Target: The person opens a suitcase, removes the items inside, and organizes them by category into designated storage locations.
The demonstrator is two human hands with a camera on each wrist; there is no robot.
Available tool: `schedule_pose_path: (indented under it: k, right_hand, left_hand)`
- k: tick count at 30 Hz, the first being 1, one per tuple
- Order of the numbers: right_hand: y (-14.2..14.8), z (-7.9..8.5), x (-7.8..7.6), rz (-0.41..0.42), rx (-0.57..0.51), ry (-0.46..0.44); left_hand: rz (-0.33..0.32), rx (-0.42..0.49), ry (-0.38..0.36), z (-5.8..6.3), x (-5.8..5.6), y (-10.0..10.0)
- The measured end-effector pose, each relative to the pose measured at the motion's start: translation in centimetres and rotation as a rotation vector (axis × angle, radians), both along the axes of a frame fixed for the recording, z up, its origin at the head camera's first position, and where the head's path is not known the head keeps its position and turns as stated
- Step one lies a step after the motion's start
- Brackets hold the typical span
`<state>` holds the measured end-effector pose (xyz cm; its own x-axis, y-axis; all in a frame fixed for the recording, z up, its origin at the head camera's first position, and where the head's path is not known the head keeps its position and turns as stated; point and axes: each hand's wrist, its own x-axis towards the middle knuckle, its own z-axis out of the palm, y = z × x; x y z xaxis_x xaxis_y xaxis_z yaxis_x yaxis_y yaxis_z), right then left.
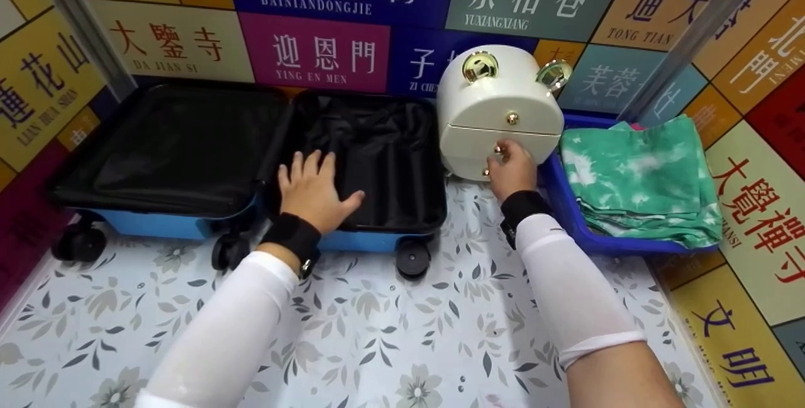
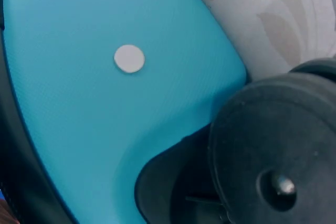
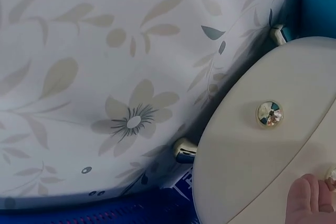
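Note:
My right hand (image 1: pixel 512 172) is at the front of a cream rounded storage box (image 1: pixel 462 150) with gold knobs and seams like drawers. Its thumb and fingers pinch the middle knob (image 1: pixel 499 150). Above this hand is the upper knob (image 1: pixel 512 118), and the lower knob (image 3: pixel 269 114) stands free of the fingers. My left hand (image 1: pixel 311 188) is spread with straight fingers over the near edge of an opened blue suitcase (image 1: pixel 371 241) with black lining; contact is unclear. The left wrist view has the blue shell (image 2: pixel 79 103) and a black wheel (image 2: pixel 262 140), but no fingers.
Right of the box, a blue basket (image 1: pixel 572 213) holds folded green-and-white cloth (image 1: pixel 635 169). The suitcase's other half (image 1: pixel 170 144) lies at the left. Printed panels (image 1: pixel 339 49) stand behind everything, with a floral cover (image 1: pixel 377 339) underneath.

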<state>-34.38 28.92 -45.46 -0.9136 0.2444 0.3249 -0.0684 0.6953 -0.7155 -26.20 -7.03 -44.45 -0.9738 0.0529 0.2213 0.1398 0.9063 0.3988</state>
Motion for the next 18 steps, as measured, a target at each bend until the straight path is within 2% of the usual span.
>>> schedule_pose_path:
  k: [18]
  right_hand:
    - [0.07, 0.18, -0.07, -0.004, 0.033, -0.003]
  left_hand:
    - [0.006, -0.012, -0.024, 0.02, 0.07, 0.00]
